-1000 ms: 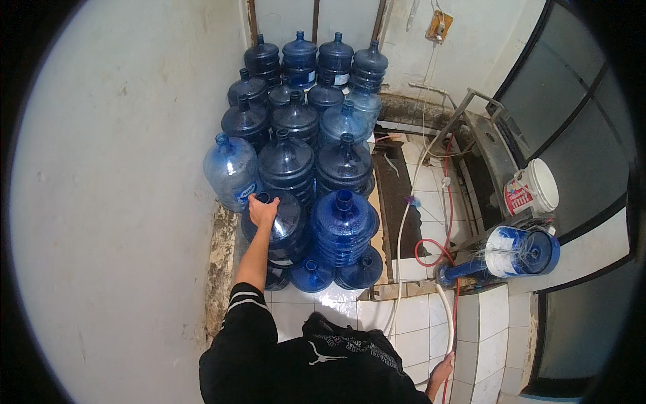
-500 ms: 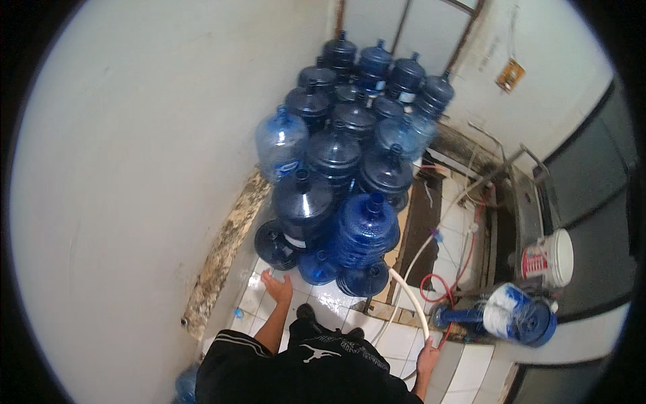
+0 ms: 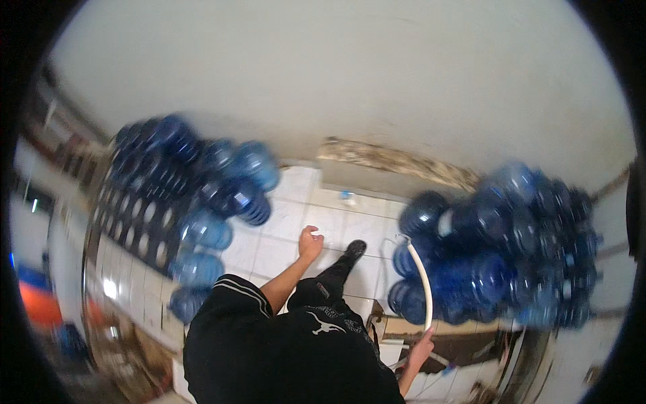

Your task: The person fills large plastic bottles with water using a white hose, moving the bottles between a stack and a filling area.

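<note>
My right hand point(image 3: 420, 348) is closed round a cream-white hose point(image 3: 423, 279). The hose curves upward from it, and its far end lies over the bottles on the right. My left hand point(image 3: 310, 244) hangs above the tiled floor with its fingers loosely apart and nothing in them. Blue water jugs point(image 3: 478, 269) stand in a stacked group on the right, close to the hose. On the left is another group of blue jugs point(image 3: 202, 232), some on a dark rack; they are smeared by motion.
White floor tiles point(image 3: 279, 232) lie between the two groups, around my dark shoe point(image 3: 356, 249). A worn stone-like ledge point(image 3: 390, 160) runs along the pale wall point(image 3: 336, 81). A small pale blue item point(image 3: 347, 196) lies by the ledge. At lower right is a dark gap in the floor point(image 3: 457, 345).
My view has swung to the left. The jugs that were ahead are now on the right, and a second group shows on the left. My right hand still holds the hose.
</note>
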Motion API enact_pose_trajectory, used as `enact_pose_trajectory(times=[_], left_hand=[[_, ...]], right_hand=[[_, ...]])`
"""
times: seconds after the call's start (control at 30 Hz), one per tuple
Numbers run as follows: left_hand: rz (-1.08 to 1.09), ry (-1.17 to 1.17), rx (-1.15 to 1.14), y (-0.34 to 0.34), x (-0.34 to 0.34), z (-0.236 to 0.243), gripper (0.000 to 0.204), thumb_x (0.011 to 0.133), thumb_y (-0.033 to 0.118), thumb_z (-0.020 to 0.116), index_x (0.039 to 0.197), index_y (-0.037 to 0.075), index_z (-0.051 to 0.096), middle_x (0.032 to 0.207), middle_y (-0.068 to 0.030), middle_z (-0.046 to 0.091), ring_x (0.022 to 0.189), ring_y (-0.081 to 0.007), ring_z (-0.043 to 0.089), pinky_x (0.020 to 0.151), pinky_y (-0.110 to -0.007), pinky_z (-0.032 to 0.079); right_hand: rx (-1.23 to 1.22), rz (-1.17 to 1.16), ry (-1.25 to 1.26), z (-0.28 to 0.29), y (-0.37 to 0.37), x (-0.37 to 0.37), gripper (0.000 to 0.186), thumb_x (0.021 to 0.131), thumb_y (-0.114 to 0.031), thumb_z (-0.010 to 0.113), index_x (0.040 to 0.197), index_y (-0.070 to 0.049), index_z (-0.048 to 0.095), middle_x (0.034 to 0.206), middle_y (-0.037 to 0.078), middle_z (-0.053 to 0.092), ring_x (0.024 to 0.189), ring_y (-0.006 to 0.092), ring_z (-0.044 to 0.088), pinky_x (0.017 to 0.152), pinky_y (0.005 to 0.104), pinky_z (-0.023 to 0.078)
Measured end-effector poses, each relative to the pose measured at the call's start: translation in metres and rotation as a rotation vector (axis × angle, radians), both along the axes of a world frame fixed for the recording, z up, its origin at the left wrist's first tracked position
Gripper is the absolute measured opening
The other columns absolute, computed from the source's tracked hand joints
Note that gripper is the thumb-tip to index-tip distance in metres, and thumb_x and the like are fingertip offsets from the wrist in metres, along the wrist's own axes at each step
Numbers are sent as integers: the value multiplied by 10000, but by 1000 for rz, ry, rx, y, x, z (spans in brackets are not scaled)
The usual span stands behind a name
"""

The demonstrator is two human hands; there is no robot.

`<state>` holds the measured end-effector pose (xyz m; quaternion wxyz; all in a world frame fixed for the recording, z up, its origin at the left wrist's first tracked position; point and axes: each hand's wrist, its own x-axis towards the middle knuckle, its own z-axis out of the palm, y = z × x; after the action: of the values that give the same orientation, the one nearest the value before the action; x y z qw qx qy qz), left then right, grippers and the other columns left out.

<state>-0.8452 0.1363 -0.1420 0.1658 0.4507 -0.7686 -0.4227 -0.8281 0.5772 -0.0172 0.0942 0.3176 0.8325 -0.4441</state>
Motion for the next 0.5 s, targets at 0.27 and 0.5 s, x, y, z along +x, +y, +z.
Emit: enact_pose_trajectory(times=[0.27, 0.5], left_hand=[[539, -132, 63, -4, 256, 4, 302, 715, 156, 641, 978, 23, 574, 928, -172, 625, 890, -290, 609, 799, -394, 473], [873, -130, 66, -1, 392, -4, 276, 716, 155, 655, 953, 32, 585, 951, -169, 639, 848, -303, 624, 785, -389, 481]], right_hand=[[-94, 469, 47, 13, -64, 3, 661, 871, -614, 424, 503, -69, 357, 453, 16, 343, 379, 141, 335, 362, 310, 254], [-3, 913, 246, 6, -153, 7, 695, 905, -570, 391, 480, -22, 362, 431, 35, 363, 375, 158, 345, 384, 330, 266]])
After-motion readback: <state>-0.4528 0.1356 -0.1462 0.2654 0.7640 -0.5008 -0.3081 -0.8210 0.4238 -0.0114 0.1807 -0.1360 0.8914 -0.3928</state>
